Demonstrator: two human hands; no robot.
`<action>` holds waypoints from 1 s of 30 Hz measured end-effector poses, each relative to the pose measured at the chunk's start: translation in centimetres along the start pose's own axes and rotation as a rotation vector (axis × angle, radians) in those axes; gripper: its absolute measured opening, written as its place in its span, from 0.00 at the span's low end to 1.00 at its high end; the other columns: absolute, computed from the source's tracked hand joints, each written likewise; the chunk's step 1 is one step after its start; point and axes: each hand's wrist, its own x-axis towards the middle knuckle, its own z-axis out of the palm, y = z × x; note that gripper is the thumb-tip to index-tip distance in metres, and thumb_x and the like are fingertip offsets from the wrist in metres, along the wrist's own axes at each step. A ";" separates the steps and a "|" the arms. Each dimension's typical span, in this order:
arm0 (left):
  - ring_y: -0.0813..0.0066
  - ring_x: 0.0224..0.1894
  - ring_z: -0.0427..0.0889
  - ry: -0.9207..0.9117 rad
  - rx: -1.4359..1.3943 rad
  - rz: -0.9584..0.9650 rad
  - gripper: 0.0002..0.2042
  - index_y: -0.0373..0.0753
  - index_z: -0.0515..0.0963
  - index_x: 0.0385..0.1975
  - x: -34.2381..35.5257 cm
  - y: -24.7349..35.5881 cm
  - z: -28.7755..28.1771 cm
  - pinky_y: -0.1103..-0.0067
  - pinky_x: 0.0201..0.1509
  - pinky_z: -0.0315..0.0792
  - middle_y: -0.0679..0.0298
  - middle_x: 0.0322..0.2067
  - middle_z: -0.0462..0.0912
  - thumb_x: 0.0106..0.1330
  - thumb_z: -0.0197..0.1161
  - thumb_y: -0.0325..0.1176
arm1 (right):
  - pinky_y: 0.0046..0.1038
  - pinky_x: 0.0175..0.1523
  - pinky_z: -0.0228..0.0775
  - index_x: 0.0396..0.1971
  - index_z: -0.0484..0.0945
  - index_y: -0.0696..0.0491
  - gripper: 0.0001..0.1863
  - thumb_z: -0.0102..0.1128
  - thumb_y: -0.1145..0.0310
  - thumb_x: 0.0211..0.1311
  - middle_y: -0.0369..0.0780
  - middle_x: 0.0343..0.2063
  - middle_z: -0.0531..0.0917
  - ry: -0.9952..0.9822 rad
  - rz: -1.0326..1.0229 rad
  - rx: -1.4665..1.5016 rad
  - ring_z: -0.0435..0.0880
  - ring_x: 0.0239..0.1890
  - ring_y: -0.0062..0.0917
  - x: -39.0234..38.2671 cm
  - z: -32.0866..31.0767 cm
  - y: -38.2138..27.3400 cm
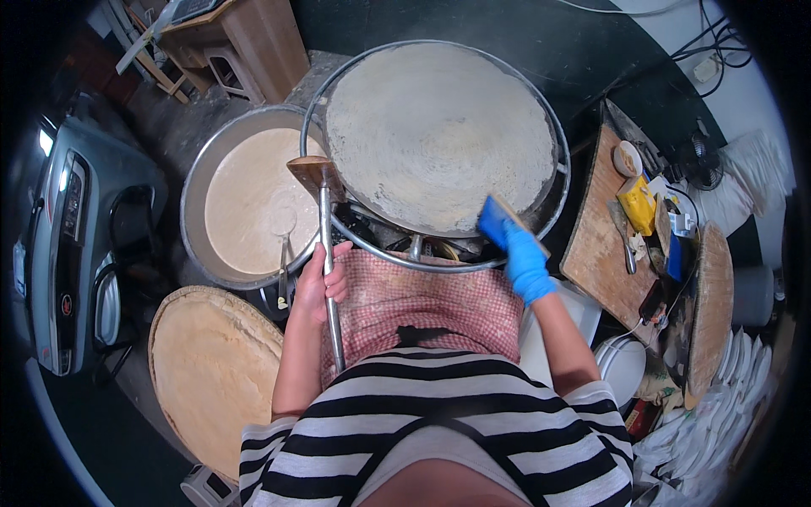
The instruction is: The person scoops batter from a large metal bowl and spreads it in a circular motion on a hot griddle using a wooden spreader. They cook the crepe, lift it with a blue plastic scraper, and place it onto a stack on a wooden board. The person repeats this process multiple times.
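My left hand (325, 285) is wrapped round the metal handle of a spreader (326, 221), whose brown head (314, 171) is raised by the rim between the pot and the griddle. My right hand (525, 259), in a blue glove, grips a flat blue tool with a wooden edge (492, 215); I cannot tell if it is a brush or a scraper. This tool is at the near right edge of the round griddle (439, 127). A thin, pale, dry-looking layer with circular streaks covers the griddle. A metal ring (562, 152) surrounds it.
Left of the griddle stands a big pot (196, 182) of pale batter (245, 198) with a ladle (284, 241) in it. A stack of round flatbreads (215, 363) lies nearer. At right, a wooden board (596, 224) bears a yellow packet (637, 205) and a knife-like tool (623, 235).
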 end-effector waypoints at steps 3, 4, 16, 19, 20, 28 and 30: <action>0.88 0.09 0.52 0.003 0.030 0.005 0.25 0.35 0.67 0.49 0.3 0.0 0.5 0.87 0.12 0.51 0.76 0.11 0.54 0.68 0.37 0.52 | 0.33 0.54 0.63 0.50 0.69 0.55 0.17 0.37 0.69 0.65 0.50 0.44 0.75 -0.321 -0.108 -0.568 0.74 0.46 0.39 -3.0 2.9 -1.0; 0.88 0.09 0.52 0.008 0.022 0.008 0.25 0.35 0.67 0.49 0.4 0.0 0.6 0.88 0.12 0.51 0.76 0.11 0.54 0.68 0.37 0.52 | 0.34 0.54 0.63 0.52 0.66 0.55 0.19 0.41 0.73 0.61 0.50 0.45 0.74 -0.340 -0.244 -0.650 0.74 0.45 0.40 -4.1 2.9 -1.9; 0.88 0.09 0.51 0.059 -0.053 0.085 0.25 0.35 0.67 0.49 -1.9 0.3 -0.8 0.88 0.11 0.51 0.76 0.11 0.54 0.68 0.37 0.51 | 0.36 0.48 0.67 0.46 0.74 0.46 0.20 0.50 0.76 0.50 0.48 0.41 0.77 -0.596 -0.535 -0.525 0.75 0.43 0.43 13.3 9.2 -13.2; 0.88 0.09 0.52 0.105 -0.030 0.114 0.24 0.35 0.67 0.49 -2.5 0.2 -1.3 0.87 0.12 0.52 0.76 0.11 0.54 0.68 0.37 0.51 | 0.35 0.44 0.70 0.41 0.78 0.43 0.16 0.50 0.72 0.52 0.46 0.37 0.79 -0.638 -0.640 -0.628 0.78 0.39 0.41 14.6 9.6 -13.1; 0.88 0.09 0.52 0.119 -0.028 0.109 0.25 0.35 0.67 0.49 -2.6 0.1 -1.4 0.87 0.12 0.52 0.76 0.11 0.54 0.68 0.38 0.51 | 0.35 0.44 0.70 0.40 0.78 0.42 0.16 0.50 0.72 0.52 0.46 0.37 0.79 -0.675 -0.648 -0.642 0.78 0.39 0.41 14.6 8.9 -12.7; 0.88 0.10 0.53 0.121 -0.018 0.084 0.26 0.34 0.66 0.50 -2.0 0.2 -1.3 0.87 0.13 0.52 0.76 0.11 0.54 0.68 0.37 0.52 | 0.31 0.41 0.71 0.39 0.80 0.41 0.14 0.52 0.67 0.50 0.42 0.35 0.81 -0.711 -0.555 -0.759 0.80 0.35 0.38 11.6 3.3 -8.8; 0.88 0.10 0.53 0.125 -0.008 0.080 0.26 0.34 0.66 0.50 -2.0 0.2 -1.2 0.87 0.12 0.52 0.76 0.11 0.54 0.68 0.37 0.52 | 0.31 0.41 0.71 0.38 0.80 0.42 0.14 0.52 0.65 0.51 0.43 0.35 0.80 -0.677 -0.560 -0.726 0.80 0.35 0.38 10.4 2.2 -8.1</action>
